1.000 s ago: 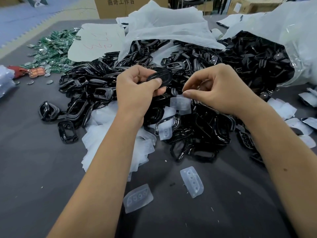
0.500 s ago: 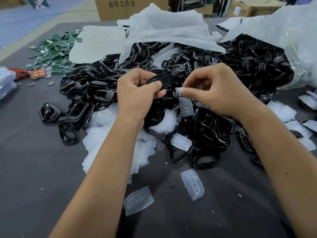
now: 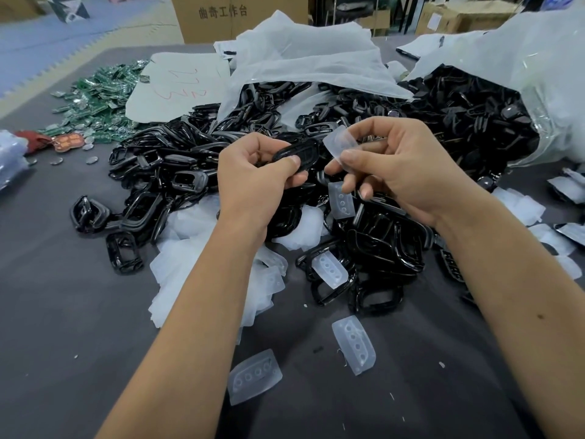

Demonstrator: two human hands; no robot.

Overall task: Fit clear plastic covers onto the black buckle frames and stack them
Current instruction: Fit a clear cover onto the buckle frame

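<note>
Black plastic first: the buckle frame (image 3: 297,155) sits in my left hand (image 3: 253,182), thumb pressed along its near edge and fingers curled behind it, so that grip is closed around the frame. Just to its right, my right hand (image 3: 402,172) pinches a clear cover (image 3: 340,143) between thumb and forefinger, the cover tilted up and almost touching the frame's right end; I cannot tell whether they meet. Both are held above the heap of black frames (image 3: 196,172) spread across the grey table (image 3: 63,327). More clear covers lie loose: one (image 3: 340,201) just below my right fingers on the heap, one (image 3: 329,269) resting inside a frame lower down, and two on bare table nearer me, one (image 3: 354,343) to the right and one (image 3: 254,375) to the left. A pile of white covers (image 3: 177,267) lies under my left forearm. Farther right, a clear plastic bag (image 3: 544,99) spills more black parts. White sheets (image 3: 304,58) lie behind the heap, green pieces (image 3: 95,99) at far left, and a cardboard box (image 3: 221,17) beyond.
</note>
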